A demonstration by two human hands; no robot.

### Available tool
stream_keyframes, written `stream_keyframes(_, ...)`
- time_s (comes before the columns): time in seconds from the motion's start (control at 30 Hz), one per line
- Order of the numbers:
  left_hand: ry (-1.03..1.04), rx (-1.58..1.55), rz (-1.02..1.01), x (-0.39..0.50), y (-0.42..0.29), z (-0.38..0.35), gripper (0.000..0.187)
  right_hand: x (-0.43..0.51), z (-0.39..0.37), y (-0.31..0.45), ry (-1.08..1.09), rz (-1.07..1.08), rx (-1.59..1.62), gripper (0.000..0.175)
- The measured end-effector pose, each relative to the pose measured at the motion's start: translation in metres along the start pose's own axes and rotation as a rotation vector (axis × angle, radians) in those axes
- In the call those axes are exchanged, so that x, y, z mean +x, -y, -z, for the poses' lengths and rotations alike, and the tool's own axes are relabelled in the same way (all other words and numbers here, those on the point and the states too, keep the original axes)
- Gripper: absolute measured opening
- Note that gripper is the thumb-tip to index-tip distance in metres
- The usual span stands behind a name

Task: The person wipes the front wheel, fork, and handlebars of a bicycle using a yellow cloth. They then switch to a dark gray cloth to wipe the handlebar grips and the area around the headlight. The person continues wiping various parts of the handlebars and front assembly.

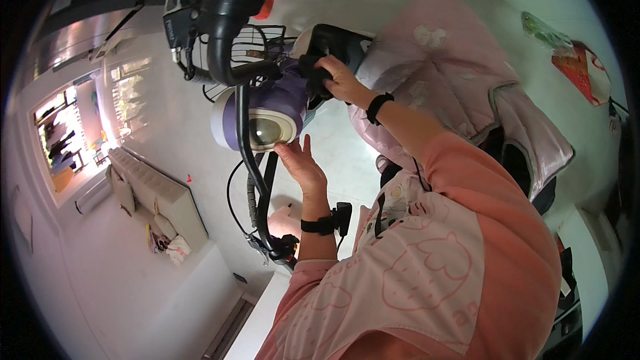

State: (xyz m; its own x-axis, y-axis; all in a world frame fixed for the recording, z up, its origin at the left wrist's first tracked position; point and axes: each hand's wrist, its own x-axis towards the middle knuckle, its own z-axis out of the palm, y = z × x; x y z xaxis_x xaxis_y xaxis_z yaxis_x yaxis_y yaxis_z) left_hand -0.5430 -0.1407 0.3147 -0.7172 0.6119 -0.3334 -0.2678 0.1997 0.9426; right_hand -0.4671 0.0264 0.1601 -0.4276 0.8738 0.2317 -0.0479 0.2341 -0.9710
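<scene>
A purple and white electric scooter or bike stands before me, with a round display (266, 131) in a cream rim on its purple front housing (282, 91). My right hand (344, 80) grips a bunched black cloth (315, 76) and presses it against the housing. The fingertips of my left hand (302, 164) touch the lower edge of the display rim; this hand holds nothing and its fingers are apart. A black handlebar (242, 120) crosses in front of the display. Behind the housing shows a black wire basket (255, 42).
A pink quilted cover (435, 70) drapes to the right of my hands. One handlebar grip (287, 255) with its brake lever is close to my left forearm. On the far left stands a beige sofa (155, 195) by a wall. A red bag (582, 72) lies at right.
</scene>
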Motion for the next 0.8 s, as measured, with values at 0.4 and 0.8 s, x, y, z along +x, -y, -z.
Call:
stream_keyframes(0.4,-0.081,0.02,-0.077,0.003,0.009,-0.012,0.092,0.058,0.029,-0.059,-0.264,0.004,-0.064,0.051)
stream_keyframes(0.8,-0.099,-0.02,-0.139,0.001,0.013,-0.011,0.088,-0.028,0.048,-0.1,-0.057,-0.78,-0.059,0.042)
